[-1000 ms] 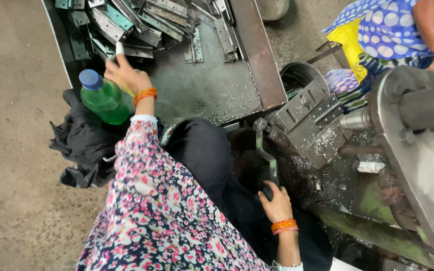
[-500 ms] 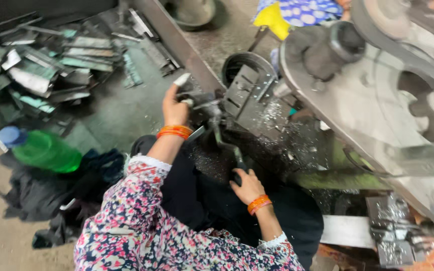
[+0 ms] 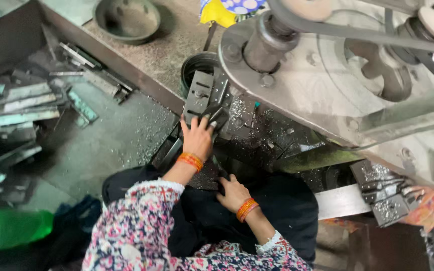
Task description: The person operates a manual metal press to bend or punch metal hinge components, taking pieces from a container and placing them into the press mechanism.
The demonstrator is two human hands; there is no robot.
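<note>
Two hands: left hand [image 3: 197,138] on one metal block [image 3: 204,98], right hand [image 3: 233,190] below.

Left hand [image 3: 197,138] off the green bottle [image 3: 8,231], now at the press's metal block [image 3: 204,98].

Floral pink-and-white sleeves [image 3: 141,226] with pale lace cuffs, orange bangles [image 3: 191,160] on both wrists (dark lap cloth).

A white sleeve patterned with pink and dark flowers [image 3: 136,231] is seen near, with orange bangles [image 3: 190,161] worn at both wrists. A blurred bright green plastic bottle [image 3: 11,230] lies near left. Grey-green metal strips [image 3: 23,105] are heaped far left; yellow and blue dotted cloth [image 3: 227,9] shows far.
</note>
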